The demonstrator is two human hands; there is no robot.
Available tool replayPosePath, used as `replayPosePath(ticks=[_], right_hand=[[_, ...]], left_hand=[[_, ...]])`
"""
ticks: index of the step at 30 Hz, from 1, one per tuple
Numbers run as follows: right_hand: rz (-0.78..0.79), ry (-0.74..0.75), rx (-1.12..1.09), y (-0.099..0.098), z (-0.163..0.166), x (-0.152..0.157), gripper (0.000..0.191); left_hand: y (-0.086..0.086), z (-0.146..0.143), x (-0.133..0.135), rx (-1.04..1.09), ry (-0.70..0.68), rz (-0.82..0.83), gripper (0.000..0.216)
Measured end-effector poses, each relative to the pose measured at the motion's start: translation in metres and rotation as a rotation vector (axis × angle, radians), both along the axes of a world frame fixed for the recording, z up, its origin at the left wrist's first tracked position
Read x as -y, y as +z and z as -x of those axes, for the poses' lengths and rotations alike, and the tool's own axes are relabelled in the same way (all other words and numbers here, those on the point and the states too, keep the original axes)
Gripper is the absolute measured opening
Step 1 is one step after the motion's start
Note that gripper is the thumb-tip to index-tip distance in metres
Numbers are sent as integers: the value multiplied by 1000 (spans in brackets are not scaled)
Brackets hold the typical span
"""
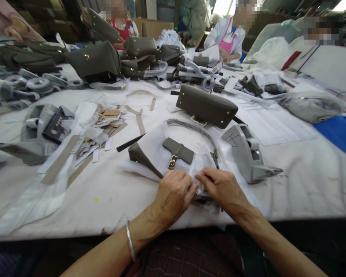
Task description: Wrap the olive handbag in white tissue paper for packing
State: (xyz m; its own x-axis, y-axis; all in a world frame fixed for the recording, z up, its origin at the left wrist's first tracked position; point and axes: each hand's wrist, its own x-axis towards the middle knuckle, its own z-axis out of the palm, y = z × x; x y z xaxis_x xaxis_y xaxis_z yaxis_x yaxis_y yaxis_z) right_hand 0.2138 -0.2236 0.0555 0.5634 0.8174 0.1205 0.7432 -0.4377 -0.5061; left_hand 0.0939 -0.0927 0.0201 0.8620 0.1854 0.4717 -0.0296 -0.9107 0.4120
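A dark olive handbag [144, 156] lies on the table in front of me, largely covered by thin white wrapping paper [158, 144]. Its flap strap [178, 150] with a gold clasp [173, 162] shows on top. My left hand [175, 194] is closed at the bag's near edge, fingers pinching the wrapping. Close beside it, my right hand [222, 186] pinches the same wrapping between thumb and fingers. A handle wrapped in grey film [193, 127] arches behind the clasp. The fingertips partly hide what lies between them.
Another olive bag [206, 105] lies on its side just beyond. Tape dispensers stand at right [243, 152] and left [36, 132]. Paper scraps [109, 119] lie left. More bags [95, 63] and wrapped straps [40, 84] fill the back, where co-workers [226, 36] stand.
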Motion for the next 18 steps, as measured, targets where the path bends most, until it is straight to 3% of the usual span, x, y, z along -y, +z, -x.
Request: replayPosePath(ticks=[8, 14, 18], right_hand=[[18, -64, -122, -16, -7, -4, 21], [77, -100, -207, -17, -10, -7, 16], [87, -126, -231, -17, -12, -10, 17]], left_hand=[[2, -8, 5, -27, 103, -135, 13], [8, -8, 3, 14, -1, -223, 16], [5, -1, 5, 126, -176, -276, 20]])
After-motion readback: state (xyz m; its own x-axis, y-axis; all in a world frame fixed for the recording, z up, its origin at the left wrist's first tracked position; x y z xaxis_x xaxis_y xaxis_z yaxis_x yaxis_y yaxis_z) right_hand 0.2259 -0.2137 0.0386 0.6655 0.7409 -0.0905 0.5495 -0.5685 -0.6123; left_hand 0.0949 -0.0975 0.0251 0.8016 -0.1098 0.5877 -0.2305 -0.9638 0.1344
